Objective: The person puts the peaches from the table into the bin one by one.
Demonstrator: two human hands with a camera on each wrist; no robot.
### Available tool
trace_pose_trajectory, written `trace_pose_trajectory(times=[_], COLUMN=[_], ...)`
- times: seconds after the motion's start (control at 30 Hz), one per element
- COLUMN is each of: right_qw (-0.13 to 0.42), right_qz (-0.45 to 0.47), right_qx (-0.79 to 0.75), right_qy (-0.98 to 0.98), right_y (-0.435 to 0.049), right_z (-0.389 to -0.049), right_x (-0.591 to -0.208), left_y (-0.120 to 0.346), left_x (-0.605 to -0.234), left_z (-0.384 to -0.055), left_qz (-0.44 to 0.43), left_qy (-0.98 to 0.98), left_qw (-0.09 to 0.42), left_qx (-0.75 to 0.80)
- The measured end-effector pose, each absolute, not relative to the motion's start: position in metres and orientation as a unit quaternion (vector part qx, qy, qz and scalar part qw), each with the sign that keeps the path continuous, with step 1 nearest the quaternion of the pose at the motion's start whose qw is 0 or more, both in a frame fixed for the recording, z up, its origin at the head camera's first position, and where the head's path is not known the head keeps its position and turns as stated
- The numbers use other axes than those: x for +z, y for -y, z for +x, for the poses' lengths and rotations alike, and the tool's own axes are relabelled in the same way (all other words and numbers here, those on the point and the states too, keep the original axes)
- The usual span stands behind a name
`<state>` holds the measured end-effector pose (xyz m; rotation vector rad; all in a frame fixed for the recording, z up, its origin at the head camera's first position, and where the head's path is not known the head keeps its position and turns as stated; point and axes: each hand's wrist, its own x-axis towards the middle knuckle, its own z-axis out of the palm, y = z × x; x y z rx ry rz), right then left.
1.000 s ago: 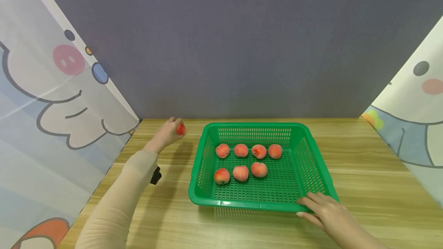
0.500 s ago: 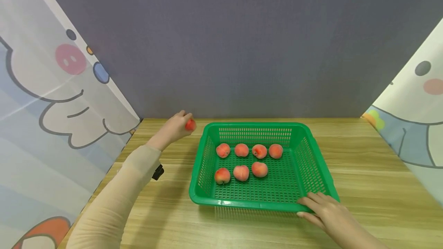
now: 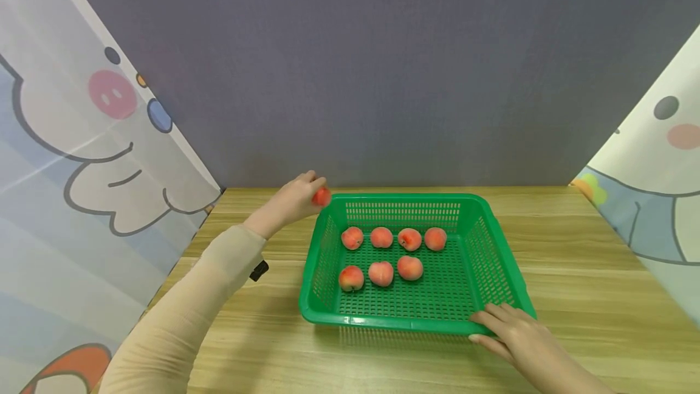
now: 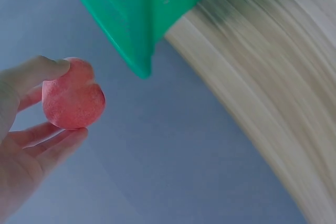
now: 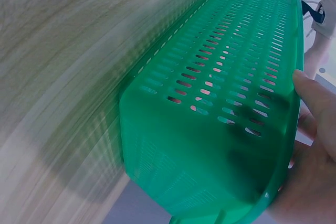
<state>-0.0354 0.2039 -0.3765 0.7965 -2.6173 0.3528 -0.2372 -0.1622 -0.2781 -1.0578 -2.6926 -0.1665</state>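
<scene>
My left hand holds a pinkish-red peach above the basket's far left corner. In the left wrist view, the thumb and fingers pinch that peach from opposite sides. A green plastic basket with slotted walls stands on the table. Inside it, several peaches lie in two rows, a back row and a front row. My right hand grips the basket's near right rim, fingers over the edge and thumb outside, as the right wrist view also shows.
The wooden table extends to both sides of the basket. A grey-blue panel rises behind its far edge. Cartoon-printed sheets flank the table. A small black device shows beneath the left wrist.
The left hand has moved right with its peach, from beside the basket to its far left corner. The right hand, basket and peaches inside have stayed put.
</scene>
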Motion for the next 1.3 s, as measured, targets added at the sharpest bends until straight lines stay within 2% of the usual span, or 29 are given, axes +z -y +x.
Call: trace_pose_trajectory(times=[0.33, 0.83, 1.07, 1.3], right_qw=[0.204, 0.199, 0.204, 0.204], right_qz=[0.294, 0.289, 0.291, 0.3], right_qx=[0.129, 0.131, 0.139, 0.137], right_qy=[0.925, 0.927, 0.924, 0.922], right_y=[-0.203, -0.203, -0.204, -0.204], right_z=[-0.035, -0.035, -0.036, -0.036], right_x=[-0.376, -0.377, -0.377, -0.376], left_y=[0.134, 0.1, 0.083, 0.065], left_x=[-0.268, -0.26, -0.262, -0.262], left_z=[-0.23, -0.224, -0.224, -0.221], left_qz=[-0.385, -0.423, -0.459, -0.467], left_qy=[0.916, 0.901, 0.882, 0.879], left_qw=[0.089, 0.076, 0.099, 0.081], left_qx=[-0.068, -0.064, -0.052, -0.058])
